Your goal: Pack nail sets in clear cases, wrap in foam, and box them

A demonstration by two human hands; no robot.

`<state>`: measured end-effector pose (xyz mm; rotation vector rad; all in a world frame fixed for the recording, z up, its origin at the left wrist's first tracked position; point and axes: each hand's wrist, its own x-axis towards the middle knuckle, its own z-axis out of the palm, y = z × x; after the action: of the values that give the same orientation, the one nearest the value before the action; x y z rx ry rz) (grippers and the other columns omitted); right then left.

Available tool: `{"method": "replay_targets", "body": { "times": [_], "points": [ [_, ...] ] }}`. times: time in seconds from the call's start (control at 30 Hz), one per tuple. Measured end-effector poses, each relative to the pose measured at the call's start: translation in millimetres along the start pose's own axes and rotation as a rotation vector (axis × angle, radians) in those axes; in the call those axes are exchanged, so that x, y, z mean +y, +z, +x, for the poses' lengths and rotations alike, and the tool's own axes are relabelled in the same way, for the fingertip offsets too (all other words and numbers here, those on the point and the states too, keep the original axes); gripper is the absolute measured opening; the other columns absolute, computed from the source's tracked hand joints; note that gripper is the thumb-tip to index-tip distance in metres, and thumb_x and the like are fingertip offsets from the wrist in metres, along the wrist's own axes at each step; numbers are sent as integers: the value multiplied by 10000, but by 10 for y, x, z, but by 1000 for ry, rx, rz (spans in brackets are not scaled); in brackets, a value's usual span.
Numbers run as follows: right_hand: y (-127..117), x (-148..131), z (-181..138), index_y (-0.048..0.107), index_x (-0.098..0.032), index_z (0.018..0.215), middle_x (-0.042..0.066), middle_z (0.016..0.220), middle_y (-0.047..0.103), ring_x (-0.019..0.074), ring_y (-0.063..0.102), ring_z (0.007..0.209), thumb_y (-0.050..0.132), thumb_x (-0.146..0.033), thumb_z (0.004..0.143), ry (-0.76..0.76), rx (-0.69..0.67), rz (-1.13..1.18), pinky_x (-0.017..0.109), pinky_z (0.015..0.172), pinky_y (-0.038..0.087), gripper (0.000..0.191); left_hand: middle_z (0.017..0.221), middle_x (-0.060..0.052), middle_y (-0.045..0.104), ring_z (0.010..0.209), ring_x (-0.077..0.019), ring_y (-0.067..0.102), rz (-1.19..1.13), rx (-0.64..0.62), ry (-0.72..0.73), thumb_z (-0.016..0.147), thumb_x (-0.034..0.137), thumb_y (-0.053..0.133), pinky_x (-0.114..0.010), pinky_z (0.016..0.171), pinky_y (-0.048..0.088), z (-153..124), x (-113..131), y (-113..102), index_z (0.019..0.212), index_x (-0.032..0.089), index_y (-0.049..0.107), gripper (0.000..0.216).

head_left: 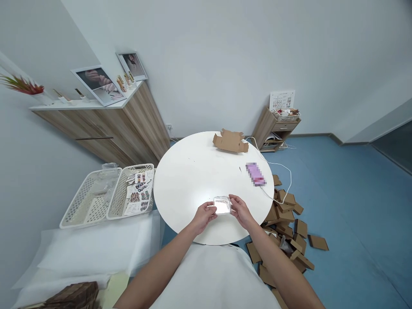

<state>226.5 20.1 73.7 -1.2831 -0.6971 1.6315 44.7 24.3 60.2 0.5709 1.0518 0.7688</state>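
Observation:
Near the front edge of the round white table (183, 189), both hands hold a small clear plastic box (222, 206) between them. My left hand (205, 214) grips its left side with the thumb at the front. On the opposite side, my right hand (240, 209) has its fingers closed on the box's right edge. Light glares off the box, so I cannot tell what is inside. An unfolded brown cardboard box (231, 140) lies at the table's far side. To the right lies a purple phone (255, 174), blurred out, with a white cable attached.
Two white baskets (111, 206) stand left of the table, one with cards of small accessories (140, 191). Brown cardboard boxes (285, 229) are heaped on the floor at right. A white cable (290, 180) loops off the table. Behind stand a wooden cabinet (128, 128) and a small shelf unit (265, 124).

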Motion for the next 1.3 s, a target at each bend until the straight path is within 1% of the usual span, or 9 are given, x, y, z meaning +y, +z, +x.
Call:
{"method": "replay_targets", "body": {
  "times": [0.17,0.37,0.5,0.63,0.83,0.97,1.1,1.23,1.3],
  "points": [
    [-39,60,-91,534,-227,969,48,943,602,158,603,792,662,-365,635,47,21,-120,331,703,513,384,946,-106,627,809,-142,608,30,4,24,639,321,704,-295,759,488,30,-18,-10,1015,153,511,454],
    [-69,53,-60,532,-213,931,31,843,599,153,599,748,700,-314,588,12,102,-107,330,696,514,396,1079,-122,573,892,-162,583,149,22,105,638,363,690,-287,763,470,53,-11,66,1042,160,541,476],
    [-107,24,-39,535,-209,921,26,814,603,155,597,742,707,-315,575,4,114,-104,331,684,516,401,935,-101,624,790,-158,604,267,60,111,619,368,700,-298,712,468,68,-16,108,1062,149,542,518],
    [-130,21,-20,531,-211,918,19,805,604,148,595,730,707,-309,569,10,114,-104,322,675,514,403,786,-69,644,740,-163,620,256,72,134,614,342,708,-328,752,460,92,-35,121,1029,136,551,489],
    [-144,29,49,525,-215,918,14,795,599,143,594,699,699,-292,568,30,107,-121,324,666,510,398,780,-57,649,740,-163,626,255,97,155,641,334,689,-346,792,445,121,-60,132,1076,148,508,506],
    [-132,37,107,514,-219,925,20,832,593,150,595,729,679,-304,585,33,97,-145,329,682,508,387,812,-49,640,756,-150,618,271,164,202,683,334,645,-324,791,442,134,-102,157,1103,162,468,488],
    [-96,78,176,498,-220,939,39,897,595,159,592,780,639,-316,620,36,70,-208,321,698,496,362,882,-63,619,807,-145,595,351,244,266,733,326,580,-297,785,439,122,-167,166,1057,164,506,369],
    [-13,170,271,492,-215,963,55,954,591,156,592,759,613,-334,632,42,14,-287,313,685,481,372,1107,-103,532,921,-163,548,448,399,293,747,292,559,-284,774,442,69,-235,115,1068,176,533,343],
    [70,229,324,491,-208,974,56,967,590,149,589,736,603,-344,634,42,-13,-332,314,689,471,383,1136,-102,503,947,-169,531,481,479,294,755,291,548,-287,770,446,33,-263,51,1100,191,527,359]
  ]
}}
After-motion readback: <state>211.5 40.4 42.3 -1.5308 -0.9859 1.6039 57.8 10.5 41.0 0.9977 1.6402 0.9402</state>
